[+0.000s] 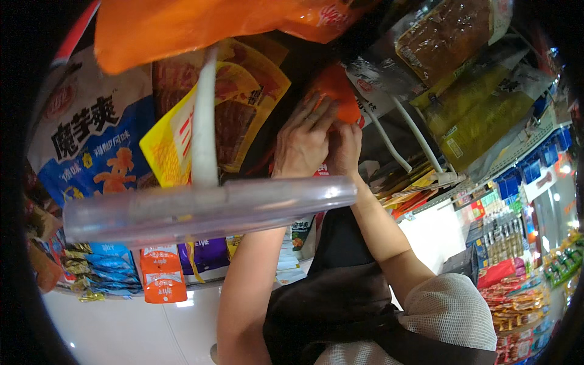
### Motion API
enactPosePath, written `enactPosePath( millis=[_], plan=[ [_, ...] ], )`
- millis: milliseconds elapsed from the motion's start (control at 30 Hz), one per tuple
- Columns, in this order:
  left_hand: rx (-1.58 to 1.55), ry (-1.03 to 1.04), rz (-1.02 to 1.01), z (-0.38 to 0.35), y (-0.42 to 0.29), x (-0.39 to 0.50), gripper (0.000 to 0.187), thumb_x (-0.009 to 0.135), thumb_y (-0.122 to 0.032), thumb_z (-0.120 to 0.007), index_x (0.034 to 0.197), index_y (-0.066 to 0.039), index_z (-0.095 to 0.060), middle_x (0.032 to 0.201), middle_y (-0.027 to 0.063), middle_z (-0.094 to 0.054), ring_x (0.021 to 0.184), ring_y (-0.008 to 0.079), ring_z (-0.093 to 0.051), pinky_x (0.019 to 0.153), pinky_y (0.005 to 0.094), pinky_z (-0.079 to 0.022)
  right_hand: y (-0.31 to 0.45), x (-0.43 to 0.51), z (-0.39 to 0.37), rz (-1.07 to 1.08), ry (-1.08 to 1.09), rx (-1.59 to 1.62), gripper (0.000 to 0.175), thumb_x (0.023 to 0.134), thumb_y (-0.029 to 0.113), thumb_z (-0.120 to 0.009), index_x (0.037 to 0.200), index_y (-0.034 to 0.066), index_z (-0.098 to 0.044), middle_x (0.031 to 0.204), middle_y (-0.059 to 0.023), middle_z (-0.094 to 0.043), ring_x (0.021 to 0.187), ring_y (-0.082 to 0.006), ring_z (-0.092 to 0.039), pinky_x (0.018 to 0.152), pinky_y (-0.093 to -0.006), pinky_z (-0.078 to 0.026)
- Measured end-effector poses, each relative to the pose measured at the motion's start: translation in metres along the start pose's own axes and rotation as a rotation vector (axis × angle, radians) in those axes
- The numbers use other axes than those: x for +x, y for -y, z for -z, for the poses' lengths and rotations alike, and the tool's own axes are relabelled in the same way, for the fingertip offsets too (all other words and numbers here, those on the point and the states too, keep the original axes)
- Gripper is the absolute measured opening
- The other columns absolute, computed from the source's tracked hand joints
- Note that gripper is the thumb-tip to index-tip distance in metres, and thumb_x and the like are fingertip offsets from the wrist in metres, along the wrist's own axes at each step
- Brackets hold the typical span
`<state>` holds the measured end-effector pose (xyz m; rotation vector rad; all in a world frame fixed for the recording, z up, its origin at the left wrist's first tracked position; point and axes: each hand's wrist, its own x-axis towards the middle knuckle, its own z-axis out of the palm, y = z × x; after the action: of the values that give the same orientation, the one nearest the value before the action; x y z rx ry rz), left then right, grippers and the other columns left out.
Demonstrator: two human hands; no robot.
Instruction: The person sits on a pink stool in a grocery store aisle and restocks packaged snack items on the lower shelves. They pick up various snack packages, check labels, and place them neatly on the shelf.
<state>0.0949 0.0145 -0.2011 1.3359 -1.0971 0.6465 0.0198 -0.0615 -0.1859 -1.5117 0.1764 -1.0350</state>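
Note:
Both my hands reach up among hanging snack bags and meet at an orange packet (pixel 341 96). My left hand (pixel 301 143), with a ring on one finger, lies over the packet's lower left with its fingers on the surface. Close beside it, my right hand (pixel 345 148) grips the lower edge with bent fingers. Part of the packet is hidden behind the hands and in shadow. A white-and-red pack (pixel 372 96) hangs just right of it. Across the forearms, nearer the camera, runs a clear plastic strip (pixel 205 210) at the end of a white display hook (pixel 206 127).
A large orange bag (pixel 196 32) hangs close overhead. Left are a blue-and-white snack bag (pixel 100 132) and yellow-edged packs (pixel 242 109). Bare hook ends (pixel 392 146) stick out at right, below yellow-green bags (pixel 479 118). Lower shelves carry small packets (pixel 163 273).

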Motion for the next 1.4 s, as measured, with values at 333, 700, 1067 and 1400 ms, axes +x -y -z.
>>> enactPosePath(
  millis=[333,700,1067,1400],
  plan=[
    [-0.127,0.084,0.008,0.008,-0.003,-0.002,0.043,0.069,-0.012,-0.062,0.111,-0.005,-0.062,0.119,0.0130,-0.059,0.119,0.0314,-0.049,0.096,0.0405,-0.043,0.014,0.007,-0.016,0.130,-0.127,-0.102,0.028,0.092,0.019,-0.056,0.113,-0.0010,-0.055,0.105,-0.0068,-0.060,0.093,-0.0123,-0.054,0.082,-0.0248,-0.043],
    [-0.106,0.036,0.019,0.009,0.009,0.006,0.029,0.079,-0.010,-0.064,0.106,0.000,-0.062,0.111,0.0166,-0.061,0.107,0.0317,-0.056,0.089,0.0366,-0.047,-0.005,0.018,0.005,0.121,-0.076,-0.197,0.022,0.095,0.017,-0.052,0.107,0.0001,-0.059,0.097,-0.0033,-0.064,0.082,-0.0072,-0.056,0.070,-0.0215,-0.044],
    [-0.208,0.066,0.209,0.018,0.004,0.017,0.036,0.076,-0.011,-0.068,0.109,0.002,-0.060,0.107,0.0187,-0.062,0.098,0.0338,-0.060,0.084,0.0368,-0.048,-0.002,0.014,0.001,0.156,-0.034,-0.139,0.024,0.093,0.023,-0.055,0.097,0.0005,-0.062,0.065,0.0030,-0.054,0.060,-0.0033,-0.043,0.053,-0.0211,-0.035],
    [-0.218,0.019,0.243,0.016,-0.002,0.017,0.034,0.083,-0.008,-0.059,0.116,-0.001,-0.056,0.104,0.0228,-0.061,0.093,0.0371,-0.060,0.077,0.0390,-0.050,-0.002,0.015,0.012,0.063,-0.026,-0.204,0.023,0.096,0.020,-0.048,0.095,0.0001,-0.059,0.074,0.0008,-0.053,0.067,-0.0068,-0.042,0.057,-0.0246,-0.036]
  ],
)
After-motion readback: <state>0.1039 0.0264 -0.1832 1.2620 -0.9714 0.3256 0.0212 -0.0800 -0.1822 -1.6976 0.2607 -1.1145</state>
